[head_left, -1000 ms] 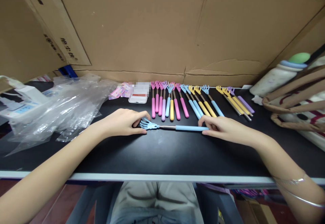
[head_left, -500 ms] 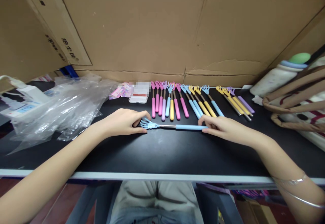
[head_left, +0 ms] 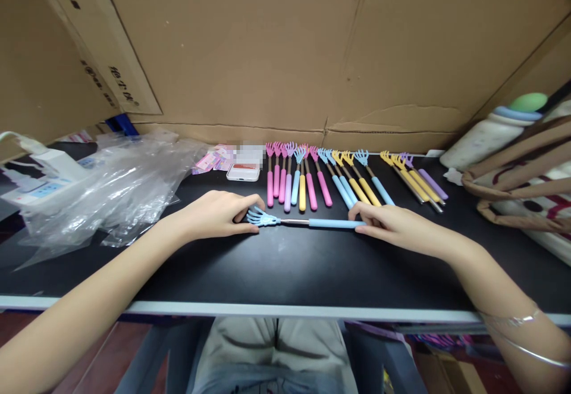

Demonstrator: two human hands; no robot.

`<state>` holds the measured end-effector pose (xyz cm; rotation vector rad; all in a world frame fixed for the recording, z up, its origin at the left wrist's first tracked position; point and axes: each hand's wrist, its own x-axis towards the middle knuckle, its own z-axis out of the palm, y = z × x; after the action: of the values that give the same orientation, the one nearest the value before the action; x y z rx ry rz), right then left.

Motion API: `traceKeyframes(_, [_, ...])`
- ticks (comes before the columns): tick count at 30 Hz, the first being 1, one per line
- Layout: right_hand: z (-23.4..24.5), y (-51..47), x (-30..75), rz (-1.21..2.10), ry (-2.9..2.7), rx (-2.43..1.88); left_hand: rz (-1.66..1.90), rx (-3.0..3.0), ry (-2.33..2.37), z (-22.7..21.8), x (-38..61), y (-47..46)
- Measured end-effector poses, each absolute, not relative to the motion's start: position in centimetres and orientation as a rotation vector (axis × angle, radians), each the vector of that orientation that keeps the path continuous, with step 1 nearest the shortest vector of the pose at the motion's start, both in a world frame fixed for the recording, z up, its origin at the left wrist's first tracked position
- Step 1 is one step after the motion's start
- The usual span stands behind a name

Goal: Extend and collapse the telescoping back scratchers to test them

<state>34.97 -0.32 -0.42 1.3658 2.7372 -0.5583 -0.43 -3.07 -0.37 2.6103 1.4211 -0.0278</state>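
Observation:
A light blue back scratcher (head_left: 336,223) lies crosswise on the black table, its claw head to the left and a short stretch of metal rod showing. My left hand (head_left: 218,214) is closed around the claw end, thumb in front and fingers behind. At the other end, my right hand (head_left: 386,222) pinches the tip of the handle between thumb and fingers. Behind them rests a row of back scratchers with pink handles (head_left: 311,191), yellow handles (head_left: 368,191) and blue handles (head_left: 382,190), claws pointing away from me. Farther right lies a small group with yellow claws (head_left: 392,159) and a purple handle (head_left: 432,184).
Clear plastic bags (head_left: 111,185) are heaped at the left by a white power strip (head_left: 44,188). A phone (head_left: 243,172) and printed cards (head_left: 214,159) lie at the back. On the right are a bottle (head_left: 486,135) and a bag (head_left: 513,185). Cardboard (head_left: 250,43) walls the back.

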Motion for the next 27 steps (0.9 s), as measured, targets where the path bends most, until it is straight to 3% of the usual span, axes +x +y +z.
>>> traceKeyframes(27, [-0.35, -0.53, 34.91, -0.53, 2.741, 1.38, -0.015, 2.628, 1.412, -0.42, -0.4, -3.12])
